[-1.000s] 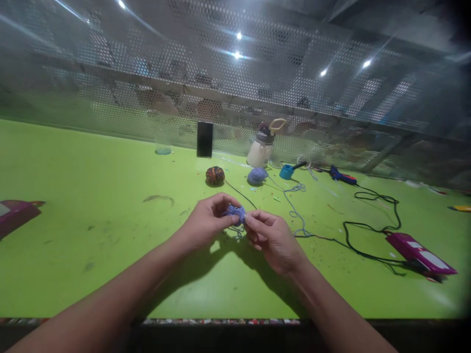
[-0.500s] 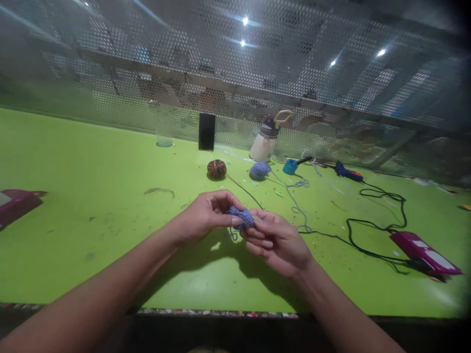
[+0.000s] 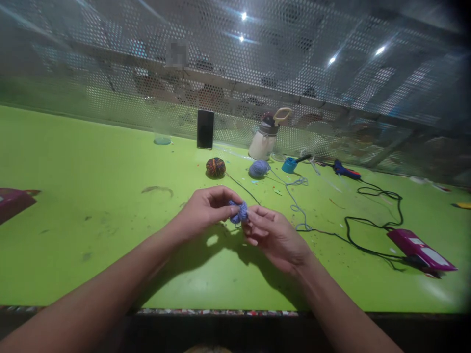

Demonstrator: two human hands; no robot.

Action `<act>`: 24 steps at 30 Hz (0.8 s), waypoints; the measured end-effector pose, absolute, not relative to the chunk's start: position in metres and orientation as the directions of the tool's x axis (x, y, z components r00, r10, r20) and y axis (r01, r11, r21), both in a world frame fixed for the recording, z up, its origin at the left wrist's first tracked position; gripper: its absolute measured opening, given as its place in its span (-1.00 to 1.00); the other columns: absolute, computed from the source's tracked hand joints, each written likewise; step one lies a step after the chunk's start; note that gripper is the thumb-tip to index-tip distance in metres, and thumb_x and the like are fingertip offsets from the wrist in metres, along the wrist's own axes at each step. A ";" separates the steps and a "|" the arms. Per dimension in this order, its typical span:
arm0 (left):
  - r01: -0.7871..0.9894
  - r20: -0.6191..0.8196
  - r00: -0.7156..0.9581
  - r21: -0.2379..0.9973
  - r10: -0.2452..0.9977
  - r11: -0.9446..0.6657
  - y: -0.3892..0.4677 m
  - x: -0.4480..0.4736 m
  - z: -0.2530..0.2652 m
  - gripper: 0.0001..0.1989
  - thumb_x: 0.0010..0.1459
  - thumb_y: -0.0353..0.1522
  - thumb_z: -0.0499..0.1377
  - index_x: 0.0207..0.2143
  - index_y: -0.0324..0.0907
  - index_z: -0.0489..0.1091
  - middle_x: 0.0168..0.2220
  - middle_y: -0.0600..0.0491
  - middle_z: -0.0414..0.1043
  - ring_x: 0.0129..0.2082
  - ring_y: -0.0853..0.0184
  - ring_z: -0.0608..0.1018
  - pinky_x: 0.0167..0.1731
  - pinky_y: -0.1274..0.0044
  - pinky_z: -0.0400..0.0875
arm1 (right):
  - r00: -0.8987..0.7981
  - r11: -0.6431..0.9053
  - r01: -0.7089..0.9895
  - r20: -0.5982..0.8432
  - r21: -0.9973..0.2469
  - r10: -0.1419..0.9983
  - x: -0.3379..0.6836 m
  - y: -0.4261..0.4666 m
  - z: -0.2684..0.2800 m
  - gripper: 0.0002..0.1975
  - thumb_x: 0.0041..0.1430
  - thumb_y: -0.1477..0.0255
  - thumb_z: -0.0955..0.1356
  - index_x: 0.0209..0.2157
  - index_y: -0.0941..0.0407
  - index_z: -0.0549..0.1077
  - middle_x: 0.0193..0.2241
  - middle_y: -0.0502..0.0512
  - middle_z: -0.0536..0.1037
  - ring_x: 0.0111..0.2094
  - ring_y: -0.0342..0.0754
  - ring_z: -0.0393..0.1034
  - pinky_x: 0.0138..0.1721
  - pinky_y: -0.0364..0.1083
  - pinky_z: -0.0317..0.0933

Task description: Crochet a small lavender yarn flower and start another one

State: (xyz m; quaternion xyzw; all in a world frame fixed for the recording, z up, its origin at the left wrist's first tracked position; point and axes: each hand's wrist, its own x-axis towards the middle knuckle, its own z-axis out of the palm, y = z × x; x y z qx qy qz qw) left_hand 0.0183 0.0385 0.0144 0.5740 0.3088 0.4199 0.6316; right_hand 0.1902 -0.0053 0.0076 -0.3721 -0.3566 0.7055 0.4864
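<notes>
A small blue crocheted piece [image 3: 239,211] is held above the green table between my two hands. My left hand [image 3: 206,208] pinches its left side between thumb and fingers. At the right side, the thumb and fingertips of my right hand [image 3: 275,233] close on its edge; part of the piece is covered by fingers. A short loop of yarn hangs under it. Beyond my hands lie a blue ball of yarn [image 3: 259,169], its loose strand trailing right, and a dark multicoloured ball of yarn [image 3: 215,167] whose strand runs toward my right hand.
Along the back stand a phone [image 3: 205,129], a bottle [image 3: 262,142] and a blue tape roll [image 3: 289,165]. A glue gun [image 3: 346,170] has its black cable [image 3: 349,230] running to a purple power strip [image 3: 421,250]. Another purple box [image 3: 16,203] is at the left. Perforated metal mesh [image 3: 235,73] rises behind.
The crocheted piece has turned and bunched between my fingers, showing a rounder side. My right fingers have curled in closer. The whole view has shifted slightly.
</notes>
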 end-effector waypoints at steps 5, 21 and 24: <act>-0.155 0.080 0.459 0.988 0.885 -0.009 0.037 0.020 0.015 -0.90 -0.02 -0.47 0.32 -0.38 -0.26 0.48 -0.43 0.09 0.49 -0.42 0.41 0.48 -0.31 0.52 0.34 | -0.177 -0.209 -0.370 -0.152 -0.905 0.972 0.187 -0.007 0.007 -0.80 -0.09 0.42 0.54 -0.51 0.19 0.48 -0.60 -0.05 0.36 -0.57 -0.23 0.15 -0.57 -0.23 0.04; -0.196 0.085 0.574 0.980 0.814 0.035 0.044 0.015 0.010 -0.68 -0.02 -0.46 0.35 -0.19 -0.23 0.38 -0.39 0.12 0.45 -0.36 0.42 0.50 -0.27 0.52 0.36 | -0.290 -0.149 -0.365 -0.040 -0.919 0.956 0.203 0.004 0.004 -0.77 0.05 0.30 0.46 -0.40 0.18 0.49 -0.50 0.02 0.44 -0.55 -0.21 0.27 -0.57 -0.22 0.13; -0.137 0.109 0.584 0.990 0.805 -0.034 0.043 0.015 0.011 -0.71 -0.02 -0.45 0.33 -0.22 -0.25 0.37 -0.40 0.11 0.45 -0.36 0.41 0.50 -0.28 0.51 0.36 | -0.266 -0.138 -0.334 -0.047 -0.933 0.963 0.201 0.006 0.005 -0.75 0.04 0.29 0.47 -0.47 0.20 0.49 -0.54 -0.01 0.41 -0.56 -0.22 0.24 -0.56 -0.21 0.15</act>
